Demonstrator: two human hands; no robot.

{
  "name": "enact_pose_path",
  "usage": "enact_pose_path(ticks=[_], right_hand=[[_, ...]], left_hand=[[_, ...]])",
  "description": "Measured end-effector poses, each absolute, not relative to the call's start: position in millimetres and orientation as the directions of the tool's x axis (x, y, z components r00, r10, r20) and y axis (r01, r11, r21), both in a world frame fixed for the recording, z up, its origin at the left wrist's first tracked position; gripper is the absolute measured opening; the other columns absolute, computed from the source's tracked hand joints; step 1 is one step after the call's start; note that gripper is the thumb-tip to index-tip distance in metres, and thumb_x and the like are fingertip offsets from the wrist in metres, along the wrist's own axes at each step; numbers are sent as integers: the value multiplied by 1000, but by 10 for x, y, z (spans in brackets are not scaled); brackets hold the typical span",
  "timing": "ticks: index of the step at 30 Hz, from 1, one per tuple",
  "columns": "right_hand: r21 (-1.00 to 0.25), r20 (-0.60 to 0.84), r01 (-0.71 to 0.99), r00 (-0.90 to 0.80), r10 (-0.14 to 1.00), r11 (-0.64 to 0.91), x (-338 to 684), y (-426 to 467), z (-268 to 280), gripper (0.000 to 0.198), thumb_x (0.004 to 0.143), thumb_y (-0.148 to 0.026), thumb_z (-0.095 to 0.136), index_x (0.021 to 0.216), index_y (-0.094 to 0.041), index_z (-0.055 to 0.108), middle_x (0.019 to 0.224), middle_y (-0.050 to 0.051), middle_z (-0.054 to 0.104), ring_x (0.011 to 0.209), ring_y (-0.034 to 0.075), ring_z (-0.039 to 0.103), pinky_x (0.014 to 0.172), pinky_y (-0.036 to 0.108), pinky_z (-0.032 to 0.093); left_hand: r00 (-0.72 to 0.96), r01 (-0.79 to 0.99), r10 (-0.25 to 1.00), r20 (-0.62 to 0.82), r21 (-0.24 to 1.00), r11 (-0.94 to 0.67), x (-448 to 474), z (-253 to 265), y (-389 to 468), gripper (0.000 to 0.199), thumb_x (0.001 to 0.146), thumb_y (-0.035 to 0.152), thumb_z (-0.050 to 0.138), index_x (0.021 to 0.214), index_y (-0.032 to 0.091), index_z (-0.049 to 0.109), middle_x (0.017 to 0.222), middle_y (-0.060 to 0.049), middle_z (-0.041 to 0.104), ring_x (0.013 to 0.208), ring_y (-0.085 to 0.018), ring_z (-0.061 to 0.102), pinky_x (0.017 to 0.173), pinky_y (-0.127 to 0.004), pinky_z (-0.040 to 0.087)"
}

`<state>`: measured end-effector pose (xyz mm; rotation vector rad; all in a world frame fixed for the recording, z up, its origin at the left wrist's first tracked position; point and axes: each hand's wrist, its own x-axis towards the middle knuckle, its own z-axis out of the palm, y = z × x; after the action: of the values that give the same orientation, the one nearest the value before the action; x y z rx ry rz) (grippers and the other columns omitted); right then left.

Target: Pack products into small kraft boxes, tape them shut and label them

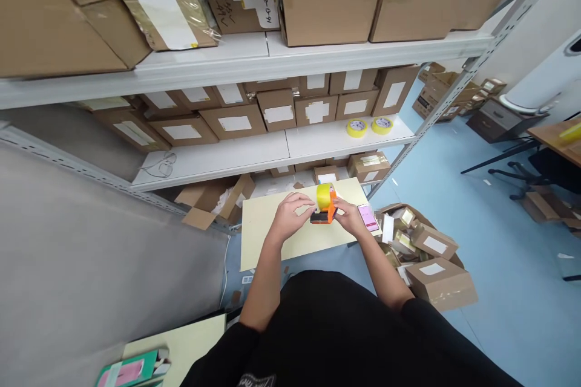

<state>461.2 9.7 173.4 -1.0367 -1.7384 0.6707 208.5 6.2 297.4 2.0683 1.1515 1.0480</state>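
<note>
An orange tape dispenser (331,208) with a roll of yellow tape (324,196) is held up over the pale table, its dark lower part facing left. My right hand (348,217) grips its right side, fingers closed around the orange frame. From the left, my left hand (292,216) reaches in with bent fingers, thumb and fingertips closing at the tape's left edge; the exact contact is too small to make out. A phone (368,217) with a pink screen lies at the table's right edge, beside my right wrist.
The pale table (267,236) stands against a metal shelf (227,157) with labelled cartons. Two yellow tape rolls (356,127) and a pair of glasses (166,164) lie there. An open carton (211,199) sits left; a heap of boxes (436,242) stands right. A green box (129,370) is lower left.
</note>
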Motion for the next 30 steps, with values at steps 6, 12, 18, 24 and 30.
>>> enact_pose_path(ticks=[6,12,18,24,30], right_hand=[[-793,476,337,-176,862,507,4266,116,1887,12,93,-30,74,101,-26,82,113,8,81,116,28,74,118,51,50],[-789,458,375,-167,873,486,4072,159,1926,10,92,-31,76,99,-27,81,109,7,81,117,28,74,121,51,46],[-785,450,405,-148,881,469,4005,173,1920,12,92,-28,74,101,-26,81,113,8,81,119,28,73,115,49,52],[-800,450,368,-154,880,474,3955,186,1944,12,91,-28,75,101,-26,82,114,8,81,118,28,74,115,48,53],[-768,491,367,-190,850,525,4012,192,1954,11,91,-27,76,100,-26,82,111,8,82,117,28,75,115,48,53]], left_hand=[[489,512,807,331,640,-573,1731,3142,70,19,94,22,66,97,28,84,110,-4,74,106,-23,67,95,-39,56],[557,536,768,317,569,-624,1520,3204,46,28,96,21,60,110,28,83,133,-5,69,121,-27,63,103,-43,56],[587,538,746,316,537,-650,1421,3156,-27,33,98,22,57,121,29,80,150,-4,60,137,-29,55,112,-47,52],[480,561,802,355,579,-592,1446,3113,-70,32,103,26,52,119,25,79,151,-6,60,138,-28,55,114,-47,51],[424,600,852,307,609,-519,1463,3219,29,24,97,31,65,116,27,79,128,-5,73,121,-26,65,108,-42,53]])
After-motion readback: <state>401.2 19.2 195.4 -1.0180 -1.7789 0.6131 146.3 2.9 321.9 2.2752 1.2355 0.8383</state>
